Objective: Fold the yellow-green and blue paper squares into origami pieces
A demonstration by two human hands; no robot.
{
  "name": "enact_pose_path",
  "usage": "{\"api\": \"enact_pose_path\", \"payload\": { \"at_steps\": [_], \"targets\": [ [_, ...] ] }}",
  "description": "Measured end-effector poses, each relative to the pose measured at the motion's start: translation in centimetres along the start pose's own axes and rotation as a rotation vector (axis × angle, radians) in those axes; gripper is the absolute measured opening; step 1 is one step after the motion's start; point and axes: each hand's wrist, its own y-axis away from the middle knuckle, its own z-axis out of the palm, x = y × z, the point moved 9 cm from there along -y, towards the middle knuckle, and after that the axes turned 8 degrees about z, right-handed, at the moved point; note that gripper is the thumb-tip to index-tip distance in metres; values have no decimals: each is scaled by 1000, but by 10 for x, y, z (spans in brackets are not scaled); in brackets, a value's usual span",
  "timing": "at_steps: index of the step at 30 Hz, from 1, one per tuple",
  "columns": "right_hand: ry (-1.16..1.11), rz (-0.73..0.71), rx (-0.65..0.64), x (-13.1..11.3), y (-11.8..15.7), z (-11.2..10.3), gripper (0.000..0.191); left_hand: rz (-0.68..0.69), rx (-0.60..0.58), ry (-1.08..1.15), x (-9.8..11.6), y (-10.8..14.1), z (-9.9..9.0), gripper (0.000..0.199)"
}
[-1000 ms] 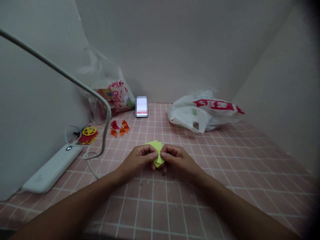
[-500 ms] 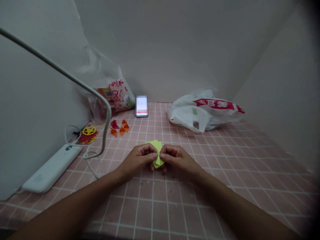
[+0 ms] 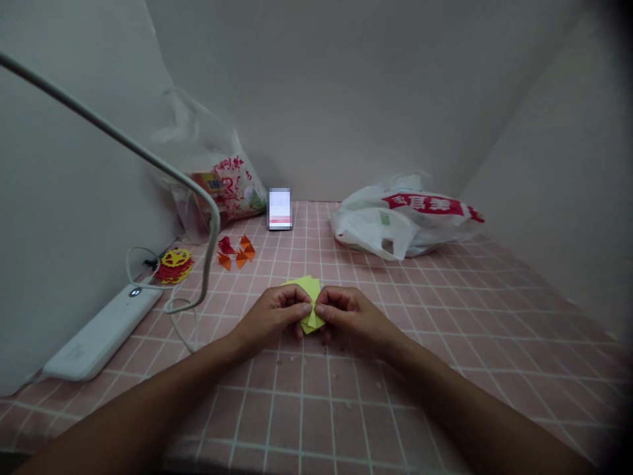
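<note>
Left hand (image 3: 279,313): pinches the yellow paper (image 3: 310,287) between thumb and curled fingers, from the left side.
Right hand (image 3: 351,310): pinches the same paper from the right, its thumb tip just beside the left thumb.
Yellow paper: between the two hands, narrow at the thumbs; whether it touches the tabletop (image 3: 420,316) cannot be told.
Folded pieces: several orange pieces (image 3: 241,258) and a red piece (image 3: 226,245), beyond the left hand and to its left.
Cut-outs: a yellow cut-out (image 3: 177,258) atop red ones, farther left of that hand.
White case: a long white case (image 3: 99,336), well left of the left hand.
Phone: a phone (image 3: 280,210) with a pixelated screen, well beyond the left hand.
Bags: a printed plastic bag (image 3: 240,188) beyond the left hand; a white plastic bag (image 3: 363,224) beyond the right.
</note>
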Motion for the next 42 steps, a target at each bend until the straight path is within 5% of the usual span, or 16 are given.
{"api": "enact_pose_path", "payload": {
  "at_steps": [30,42],
  "targets": [
    [151,5,183,-1,0,-8,22,-43,-2,0,-7,-1,2,28],
    [80,-32,121,-3,2,-6,25,-116,21,-4,-14,0,1,25]
  ]
}}
